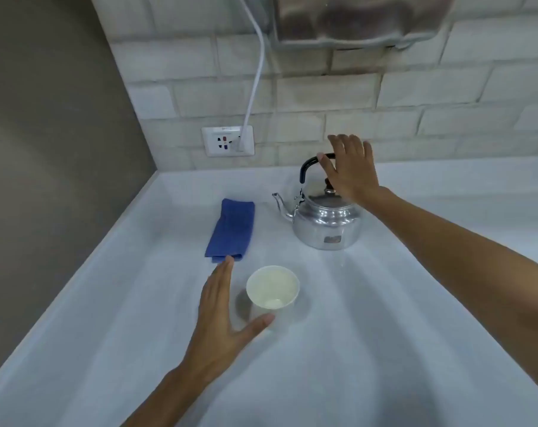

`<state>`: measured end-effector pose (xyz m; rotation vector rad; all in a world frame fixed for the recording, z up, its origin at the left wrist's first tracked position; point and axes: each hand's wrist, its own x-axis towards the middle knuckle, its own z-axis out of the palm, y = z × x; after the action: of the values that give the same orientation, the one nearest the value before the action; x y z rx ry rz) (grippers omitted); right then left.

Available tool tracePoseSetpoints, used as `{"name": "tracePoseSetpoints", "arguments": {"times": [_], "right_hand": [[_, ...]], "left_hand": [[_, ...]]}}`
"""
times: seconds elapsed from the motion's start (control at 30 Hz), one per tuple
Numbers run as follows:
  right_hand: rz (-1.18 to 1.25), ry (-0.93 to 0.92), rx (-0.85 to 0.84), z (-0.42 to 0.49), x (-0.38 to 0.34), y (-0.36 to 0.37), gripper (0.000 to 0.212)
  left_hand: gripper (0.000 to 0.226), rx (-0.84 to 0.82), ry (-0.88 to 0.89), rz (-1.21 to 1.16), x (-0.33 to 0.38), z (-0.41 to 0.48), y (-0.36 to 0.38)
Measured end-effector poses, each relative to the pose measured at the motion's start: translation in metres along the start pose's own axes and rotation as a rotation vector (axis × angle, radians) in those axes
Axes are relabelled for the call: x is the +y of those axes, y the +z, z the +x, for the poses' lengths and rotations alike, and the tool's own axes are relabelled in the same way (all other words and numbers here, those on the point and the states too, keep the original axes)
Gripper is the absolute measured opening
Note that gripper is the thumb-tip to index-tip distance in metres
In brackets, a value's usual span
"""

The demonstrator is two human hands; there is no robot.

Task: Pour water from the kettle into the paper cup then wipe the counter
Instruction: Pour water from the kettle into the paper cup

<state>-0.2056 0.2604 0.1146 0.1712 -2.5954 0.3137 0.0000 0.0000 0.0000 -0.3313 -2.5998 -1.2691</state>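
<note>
Kettle (323,220) under spread right hand (349,167)

We see a kettle (326,221) of polished, mirror-bright metal with a glossy black plastic handle (307,166). Left of the kettle lies a matt blue woven cloth (230,231), and nearer us stands a smooth white paper cup (273,288). The counter (384,334) beneath the kettle looks smooth and faintly glossy, the brick wall (323,103) behind it rough and matt.

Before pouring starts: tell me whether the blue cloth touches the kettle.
Apart. The head view shows bare white counter between the blue cloth and the kettle.
</note>
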Motion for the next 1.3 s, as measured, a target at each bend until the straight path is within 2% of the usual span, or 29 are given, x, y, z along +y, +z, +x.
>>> {"name": "tracePoseSetpoints", "arguments": {"times": [0.17, 0.3, 0.5, 0.83, 1.07, 1.3], "right_hand": [[0.070, 0.034, 0.005, 0.015, -0.006, 0.006, 0.052], [0.081, 0.041, -0.012, 0.024, -0.012, 0.005, 0.059], [0.090, 0.100, -0.050, 0.031, -0.015, 0.006, 0.060], [0.117, 0.198, -0.073, 0.031, -0.023, 0.001, 0.049], [0.194, 0.182, -0.042, 0.017, -0.025, -0.015, 0.046], [0.174, 0.051, 0.014, -0.001, -0.030, -0.051, 0.041]], "left_hand": [[0.104, -0.114, -0.154, -0.161, 0.001, 0.008, 0.015], [0.100, -0.146, -0.185, -0.291, 0.005, 0.018, 0.030], [0.081, -0.104, -0.236, -0.255, 0.007, 0.027, 0.043], [0.082, -0.010, -0.267, -0.302, 0.008, 0.043, 0.053], [0.082, 0.005, -0.278, -0.310, 0.009, 0.042, 0.054], [0.087, 0.027, -0.283, -0.268, 0.010, 0.041, 0.056]]}}
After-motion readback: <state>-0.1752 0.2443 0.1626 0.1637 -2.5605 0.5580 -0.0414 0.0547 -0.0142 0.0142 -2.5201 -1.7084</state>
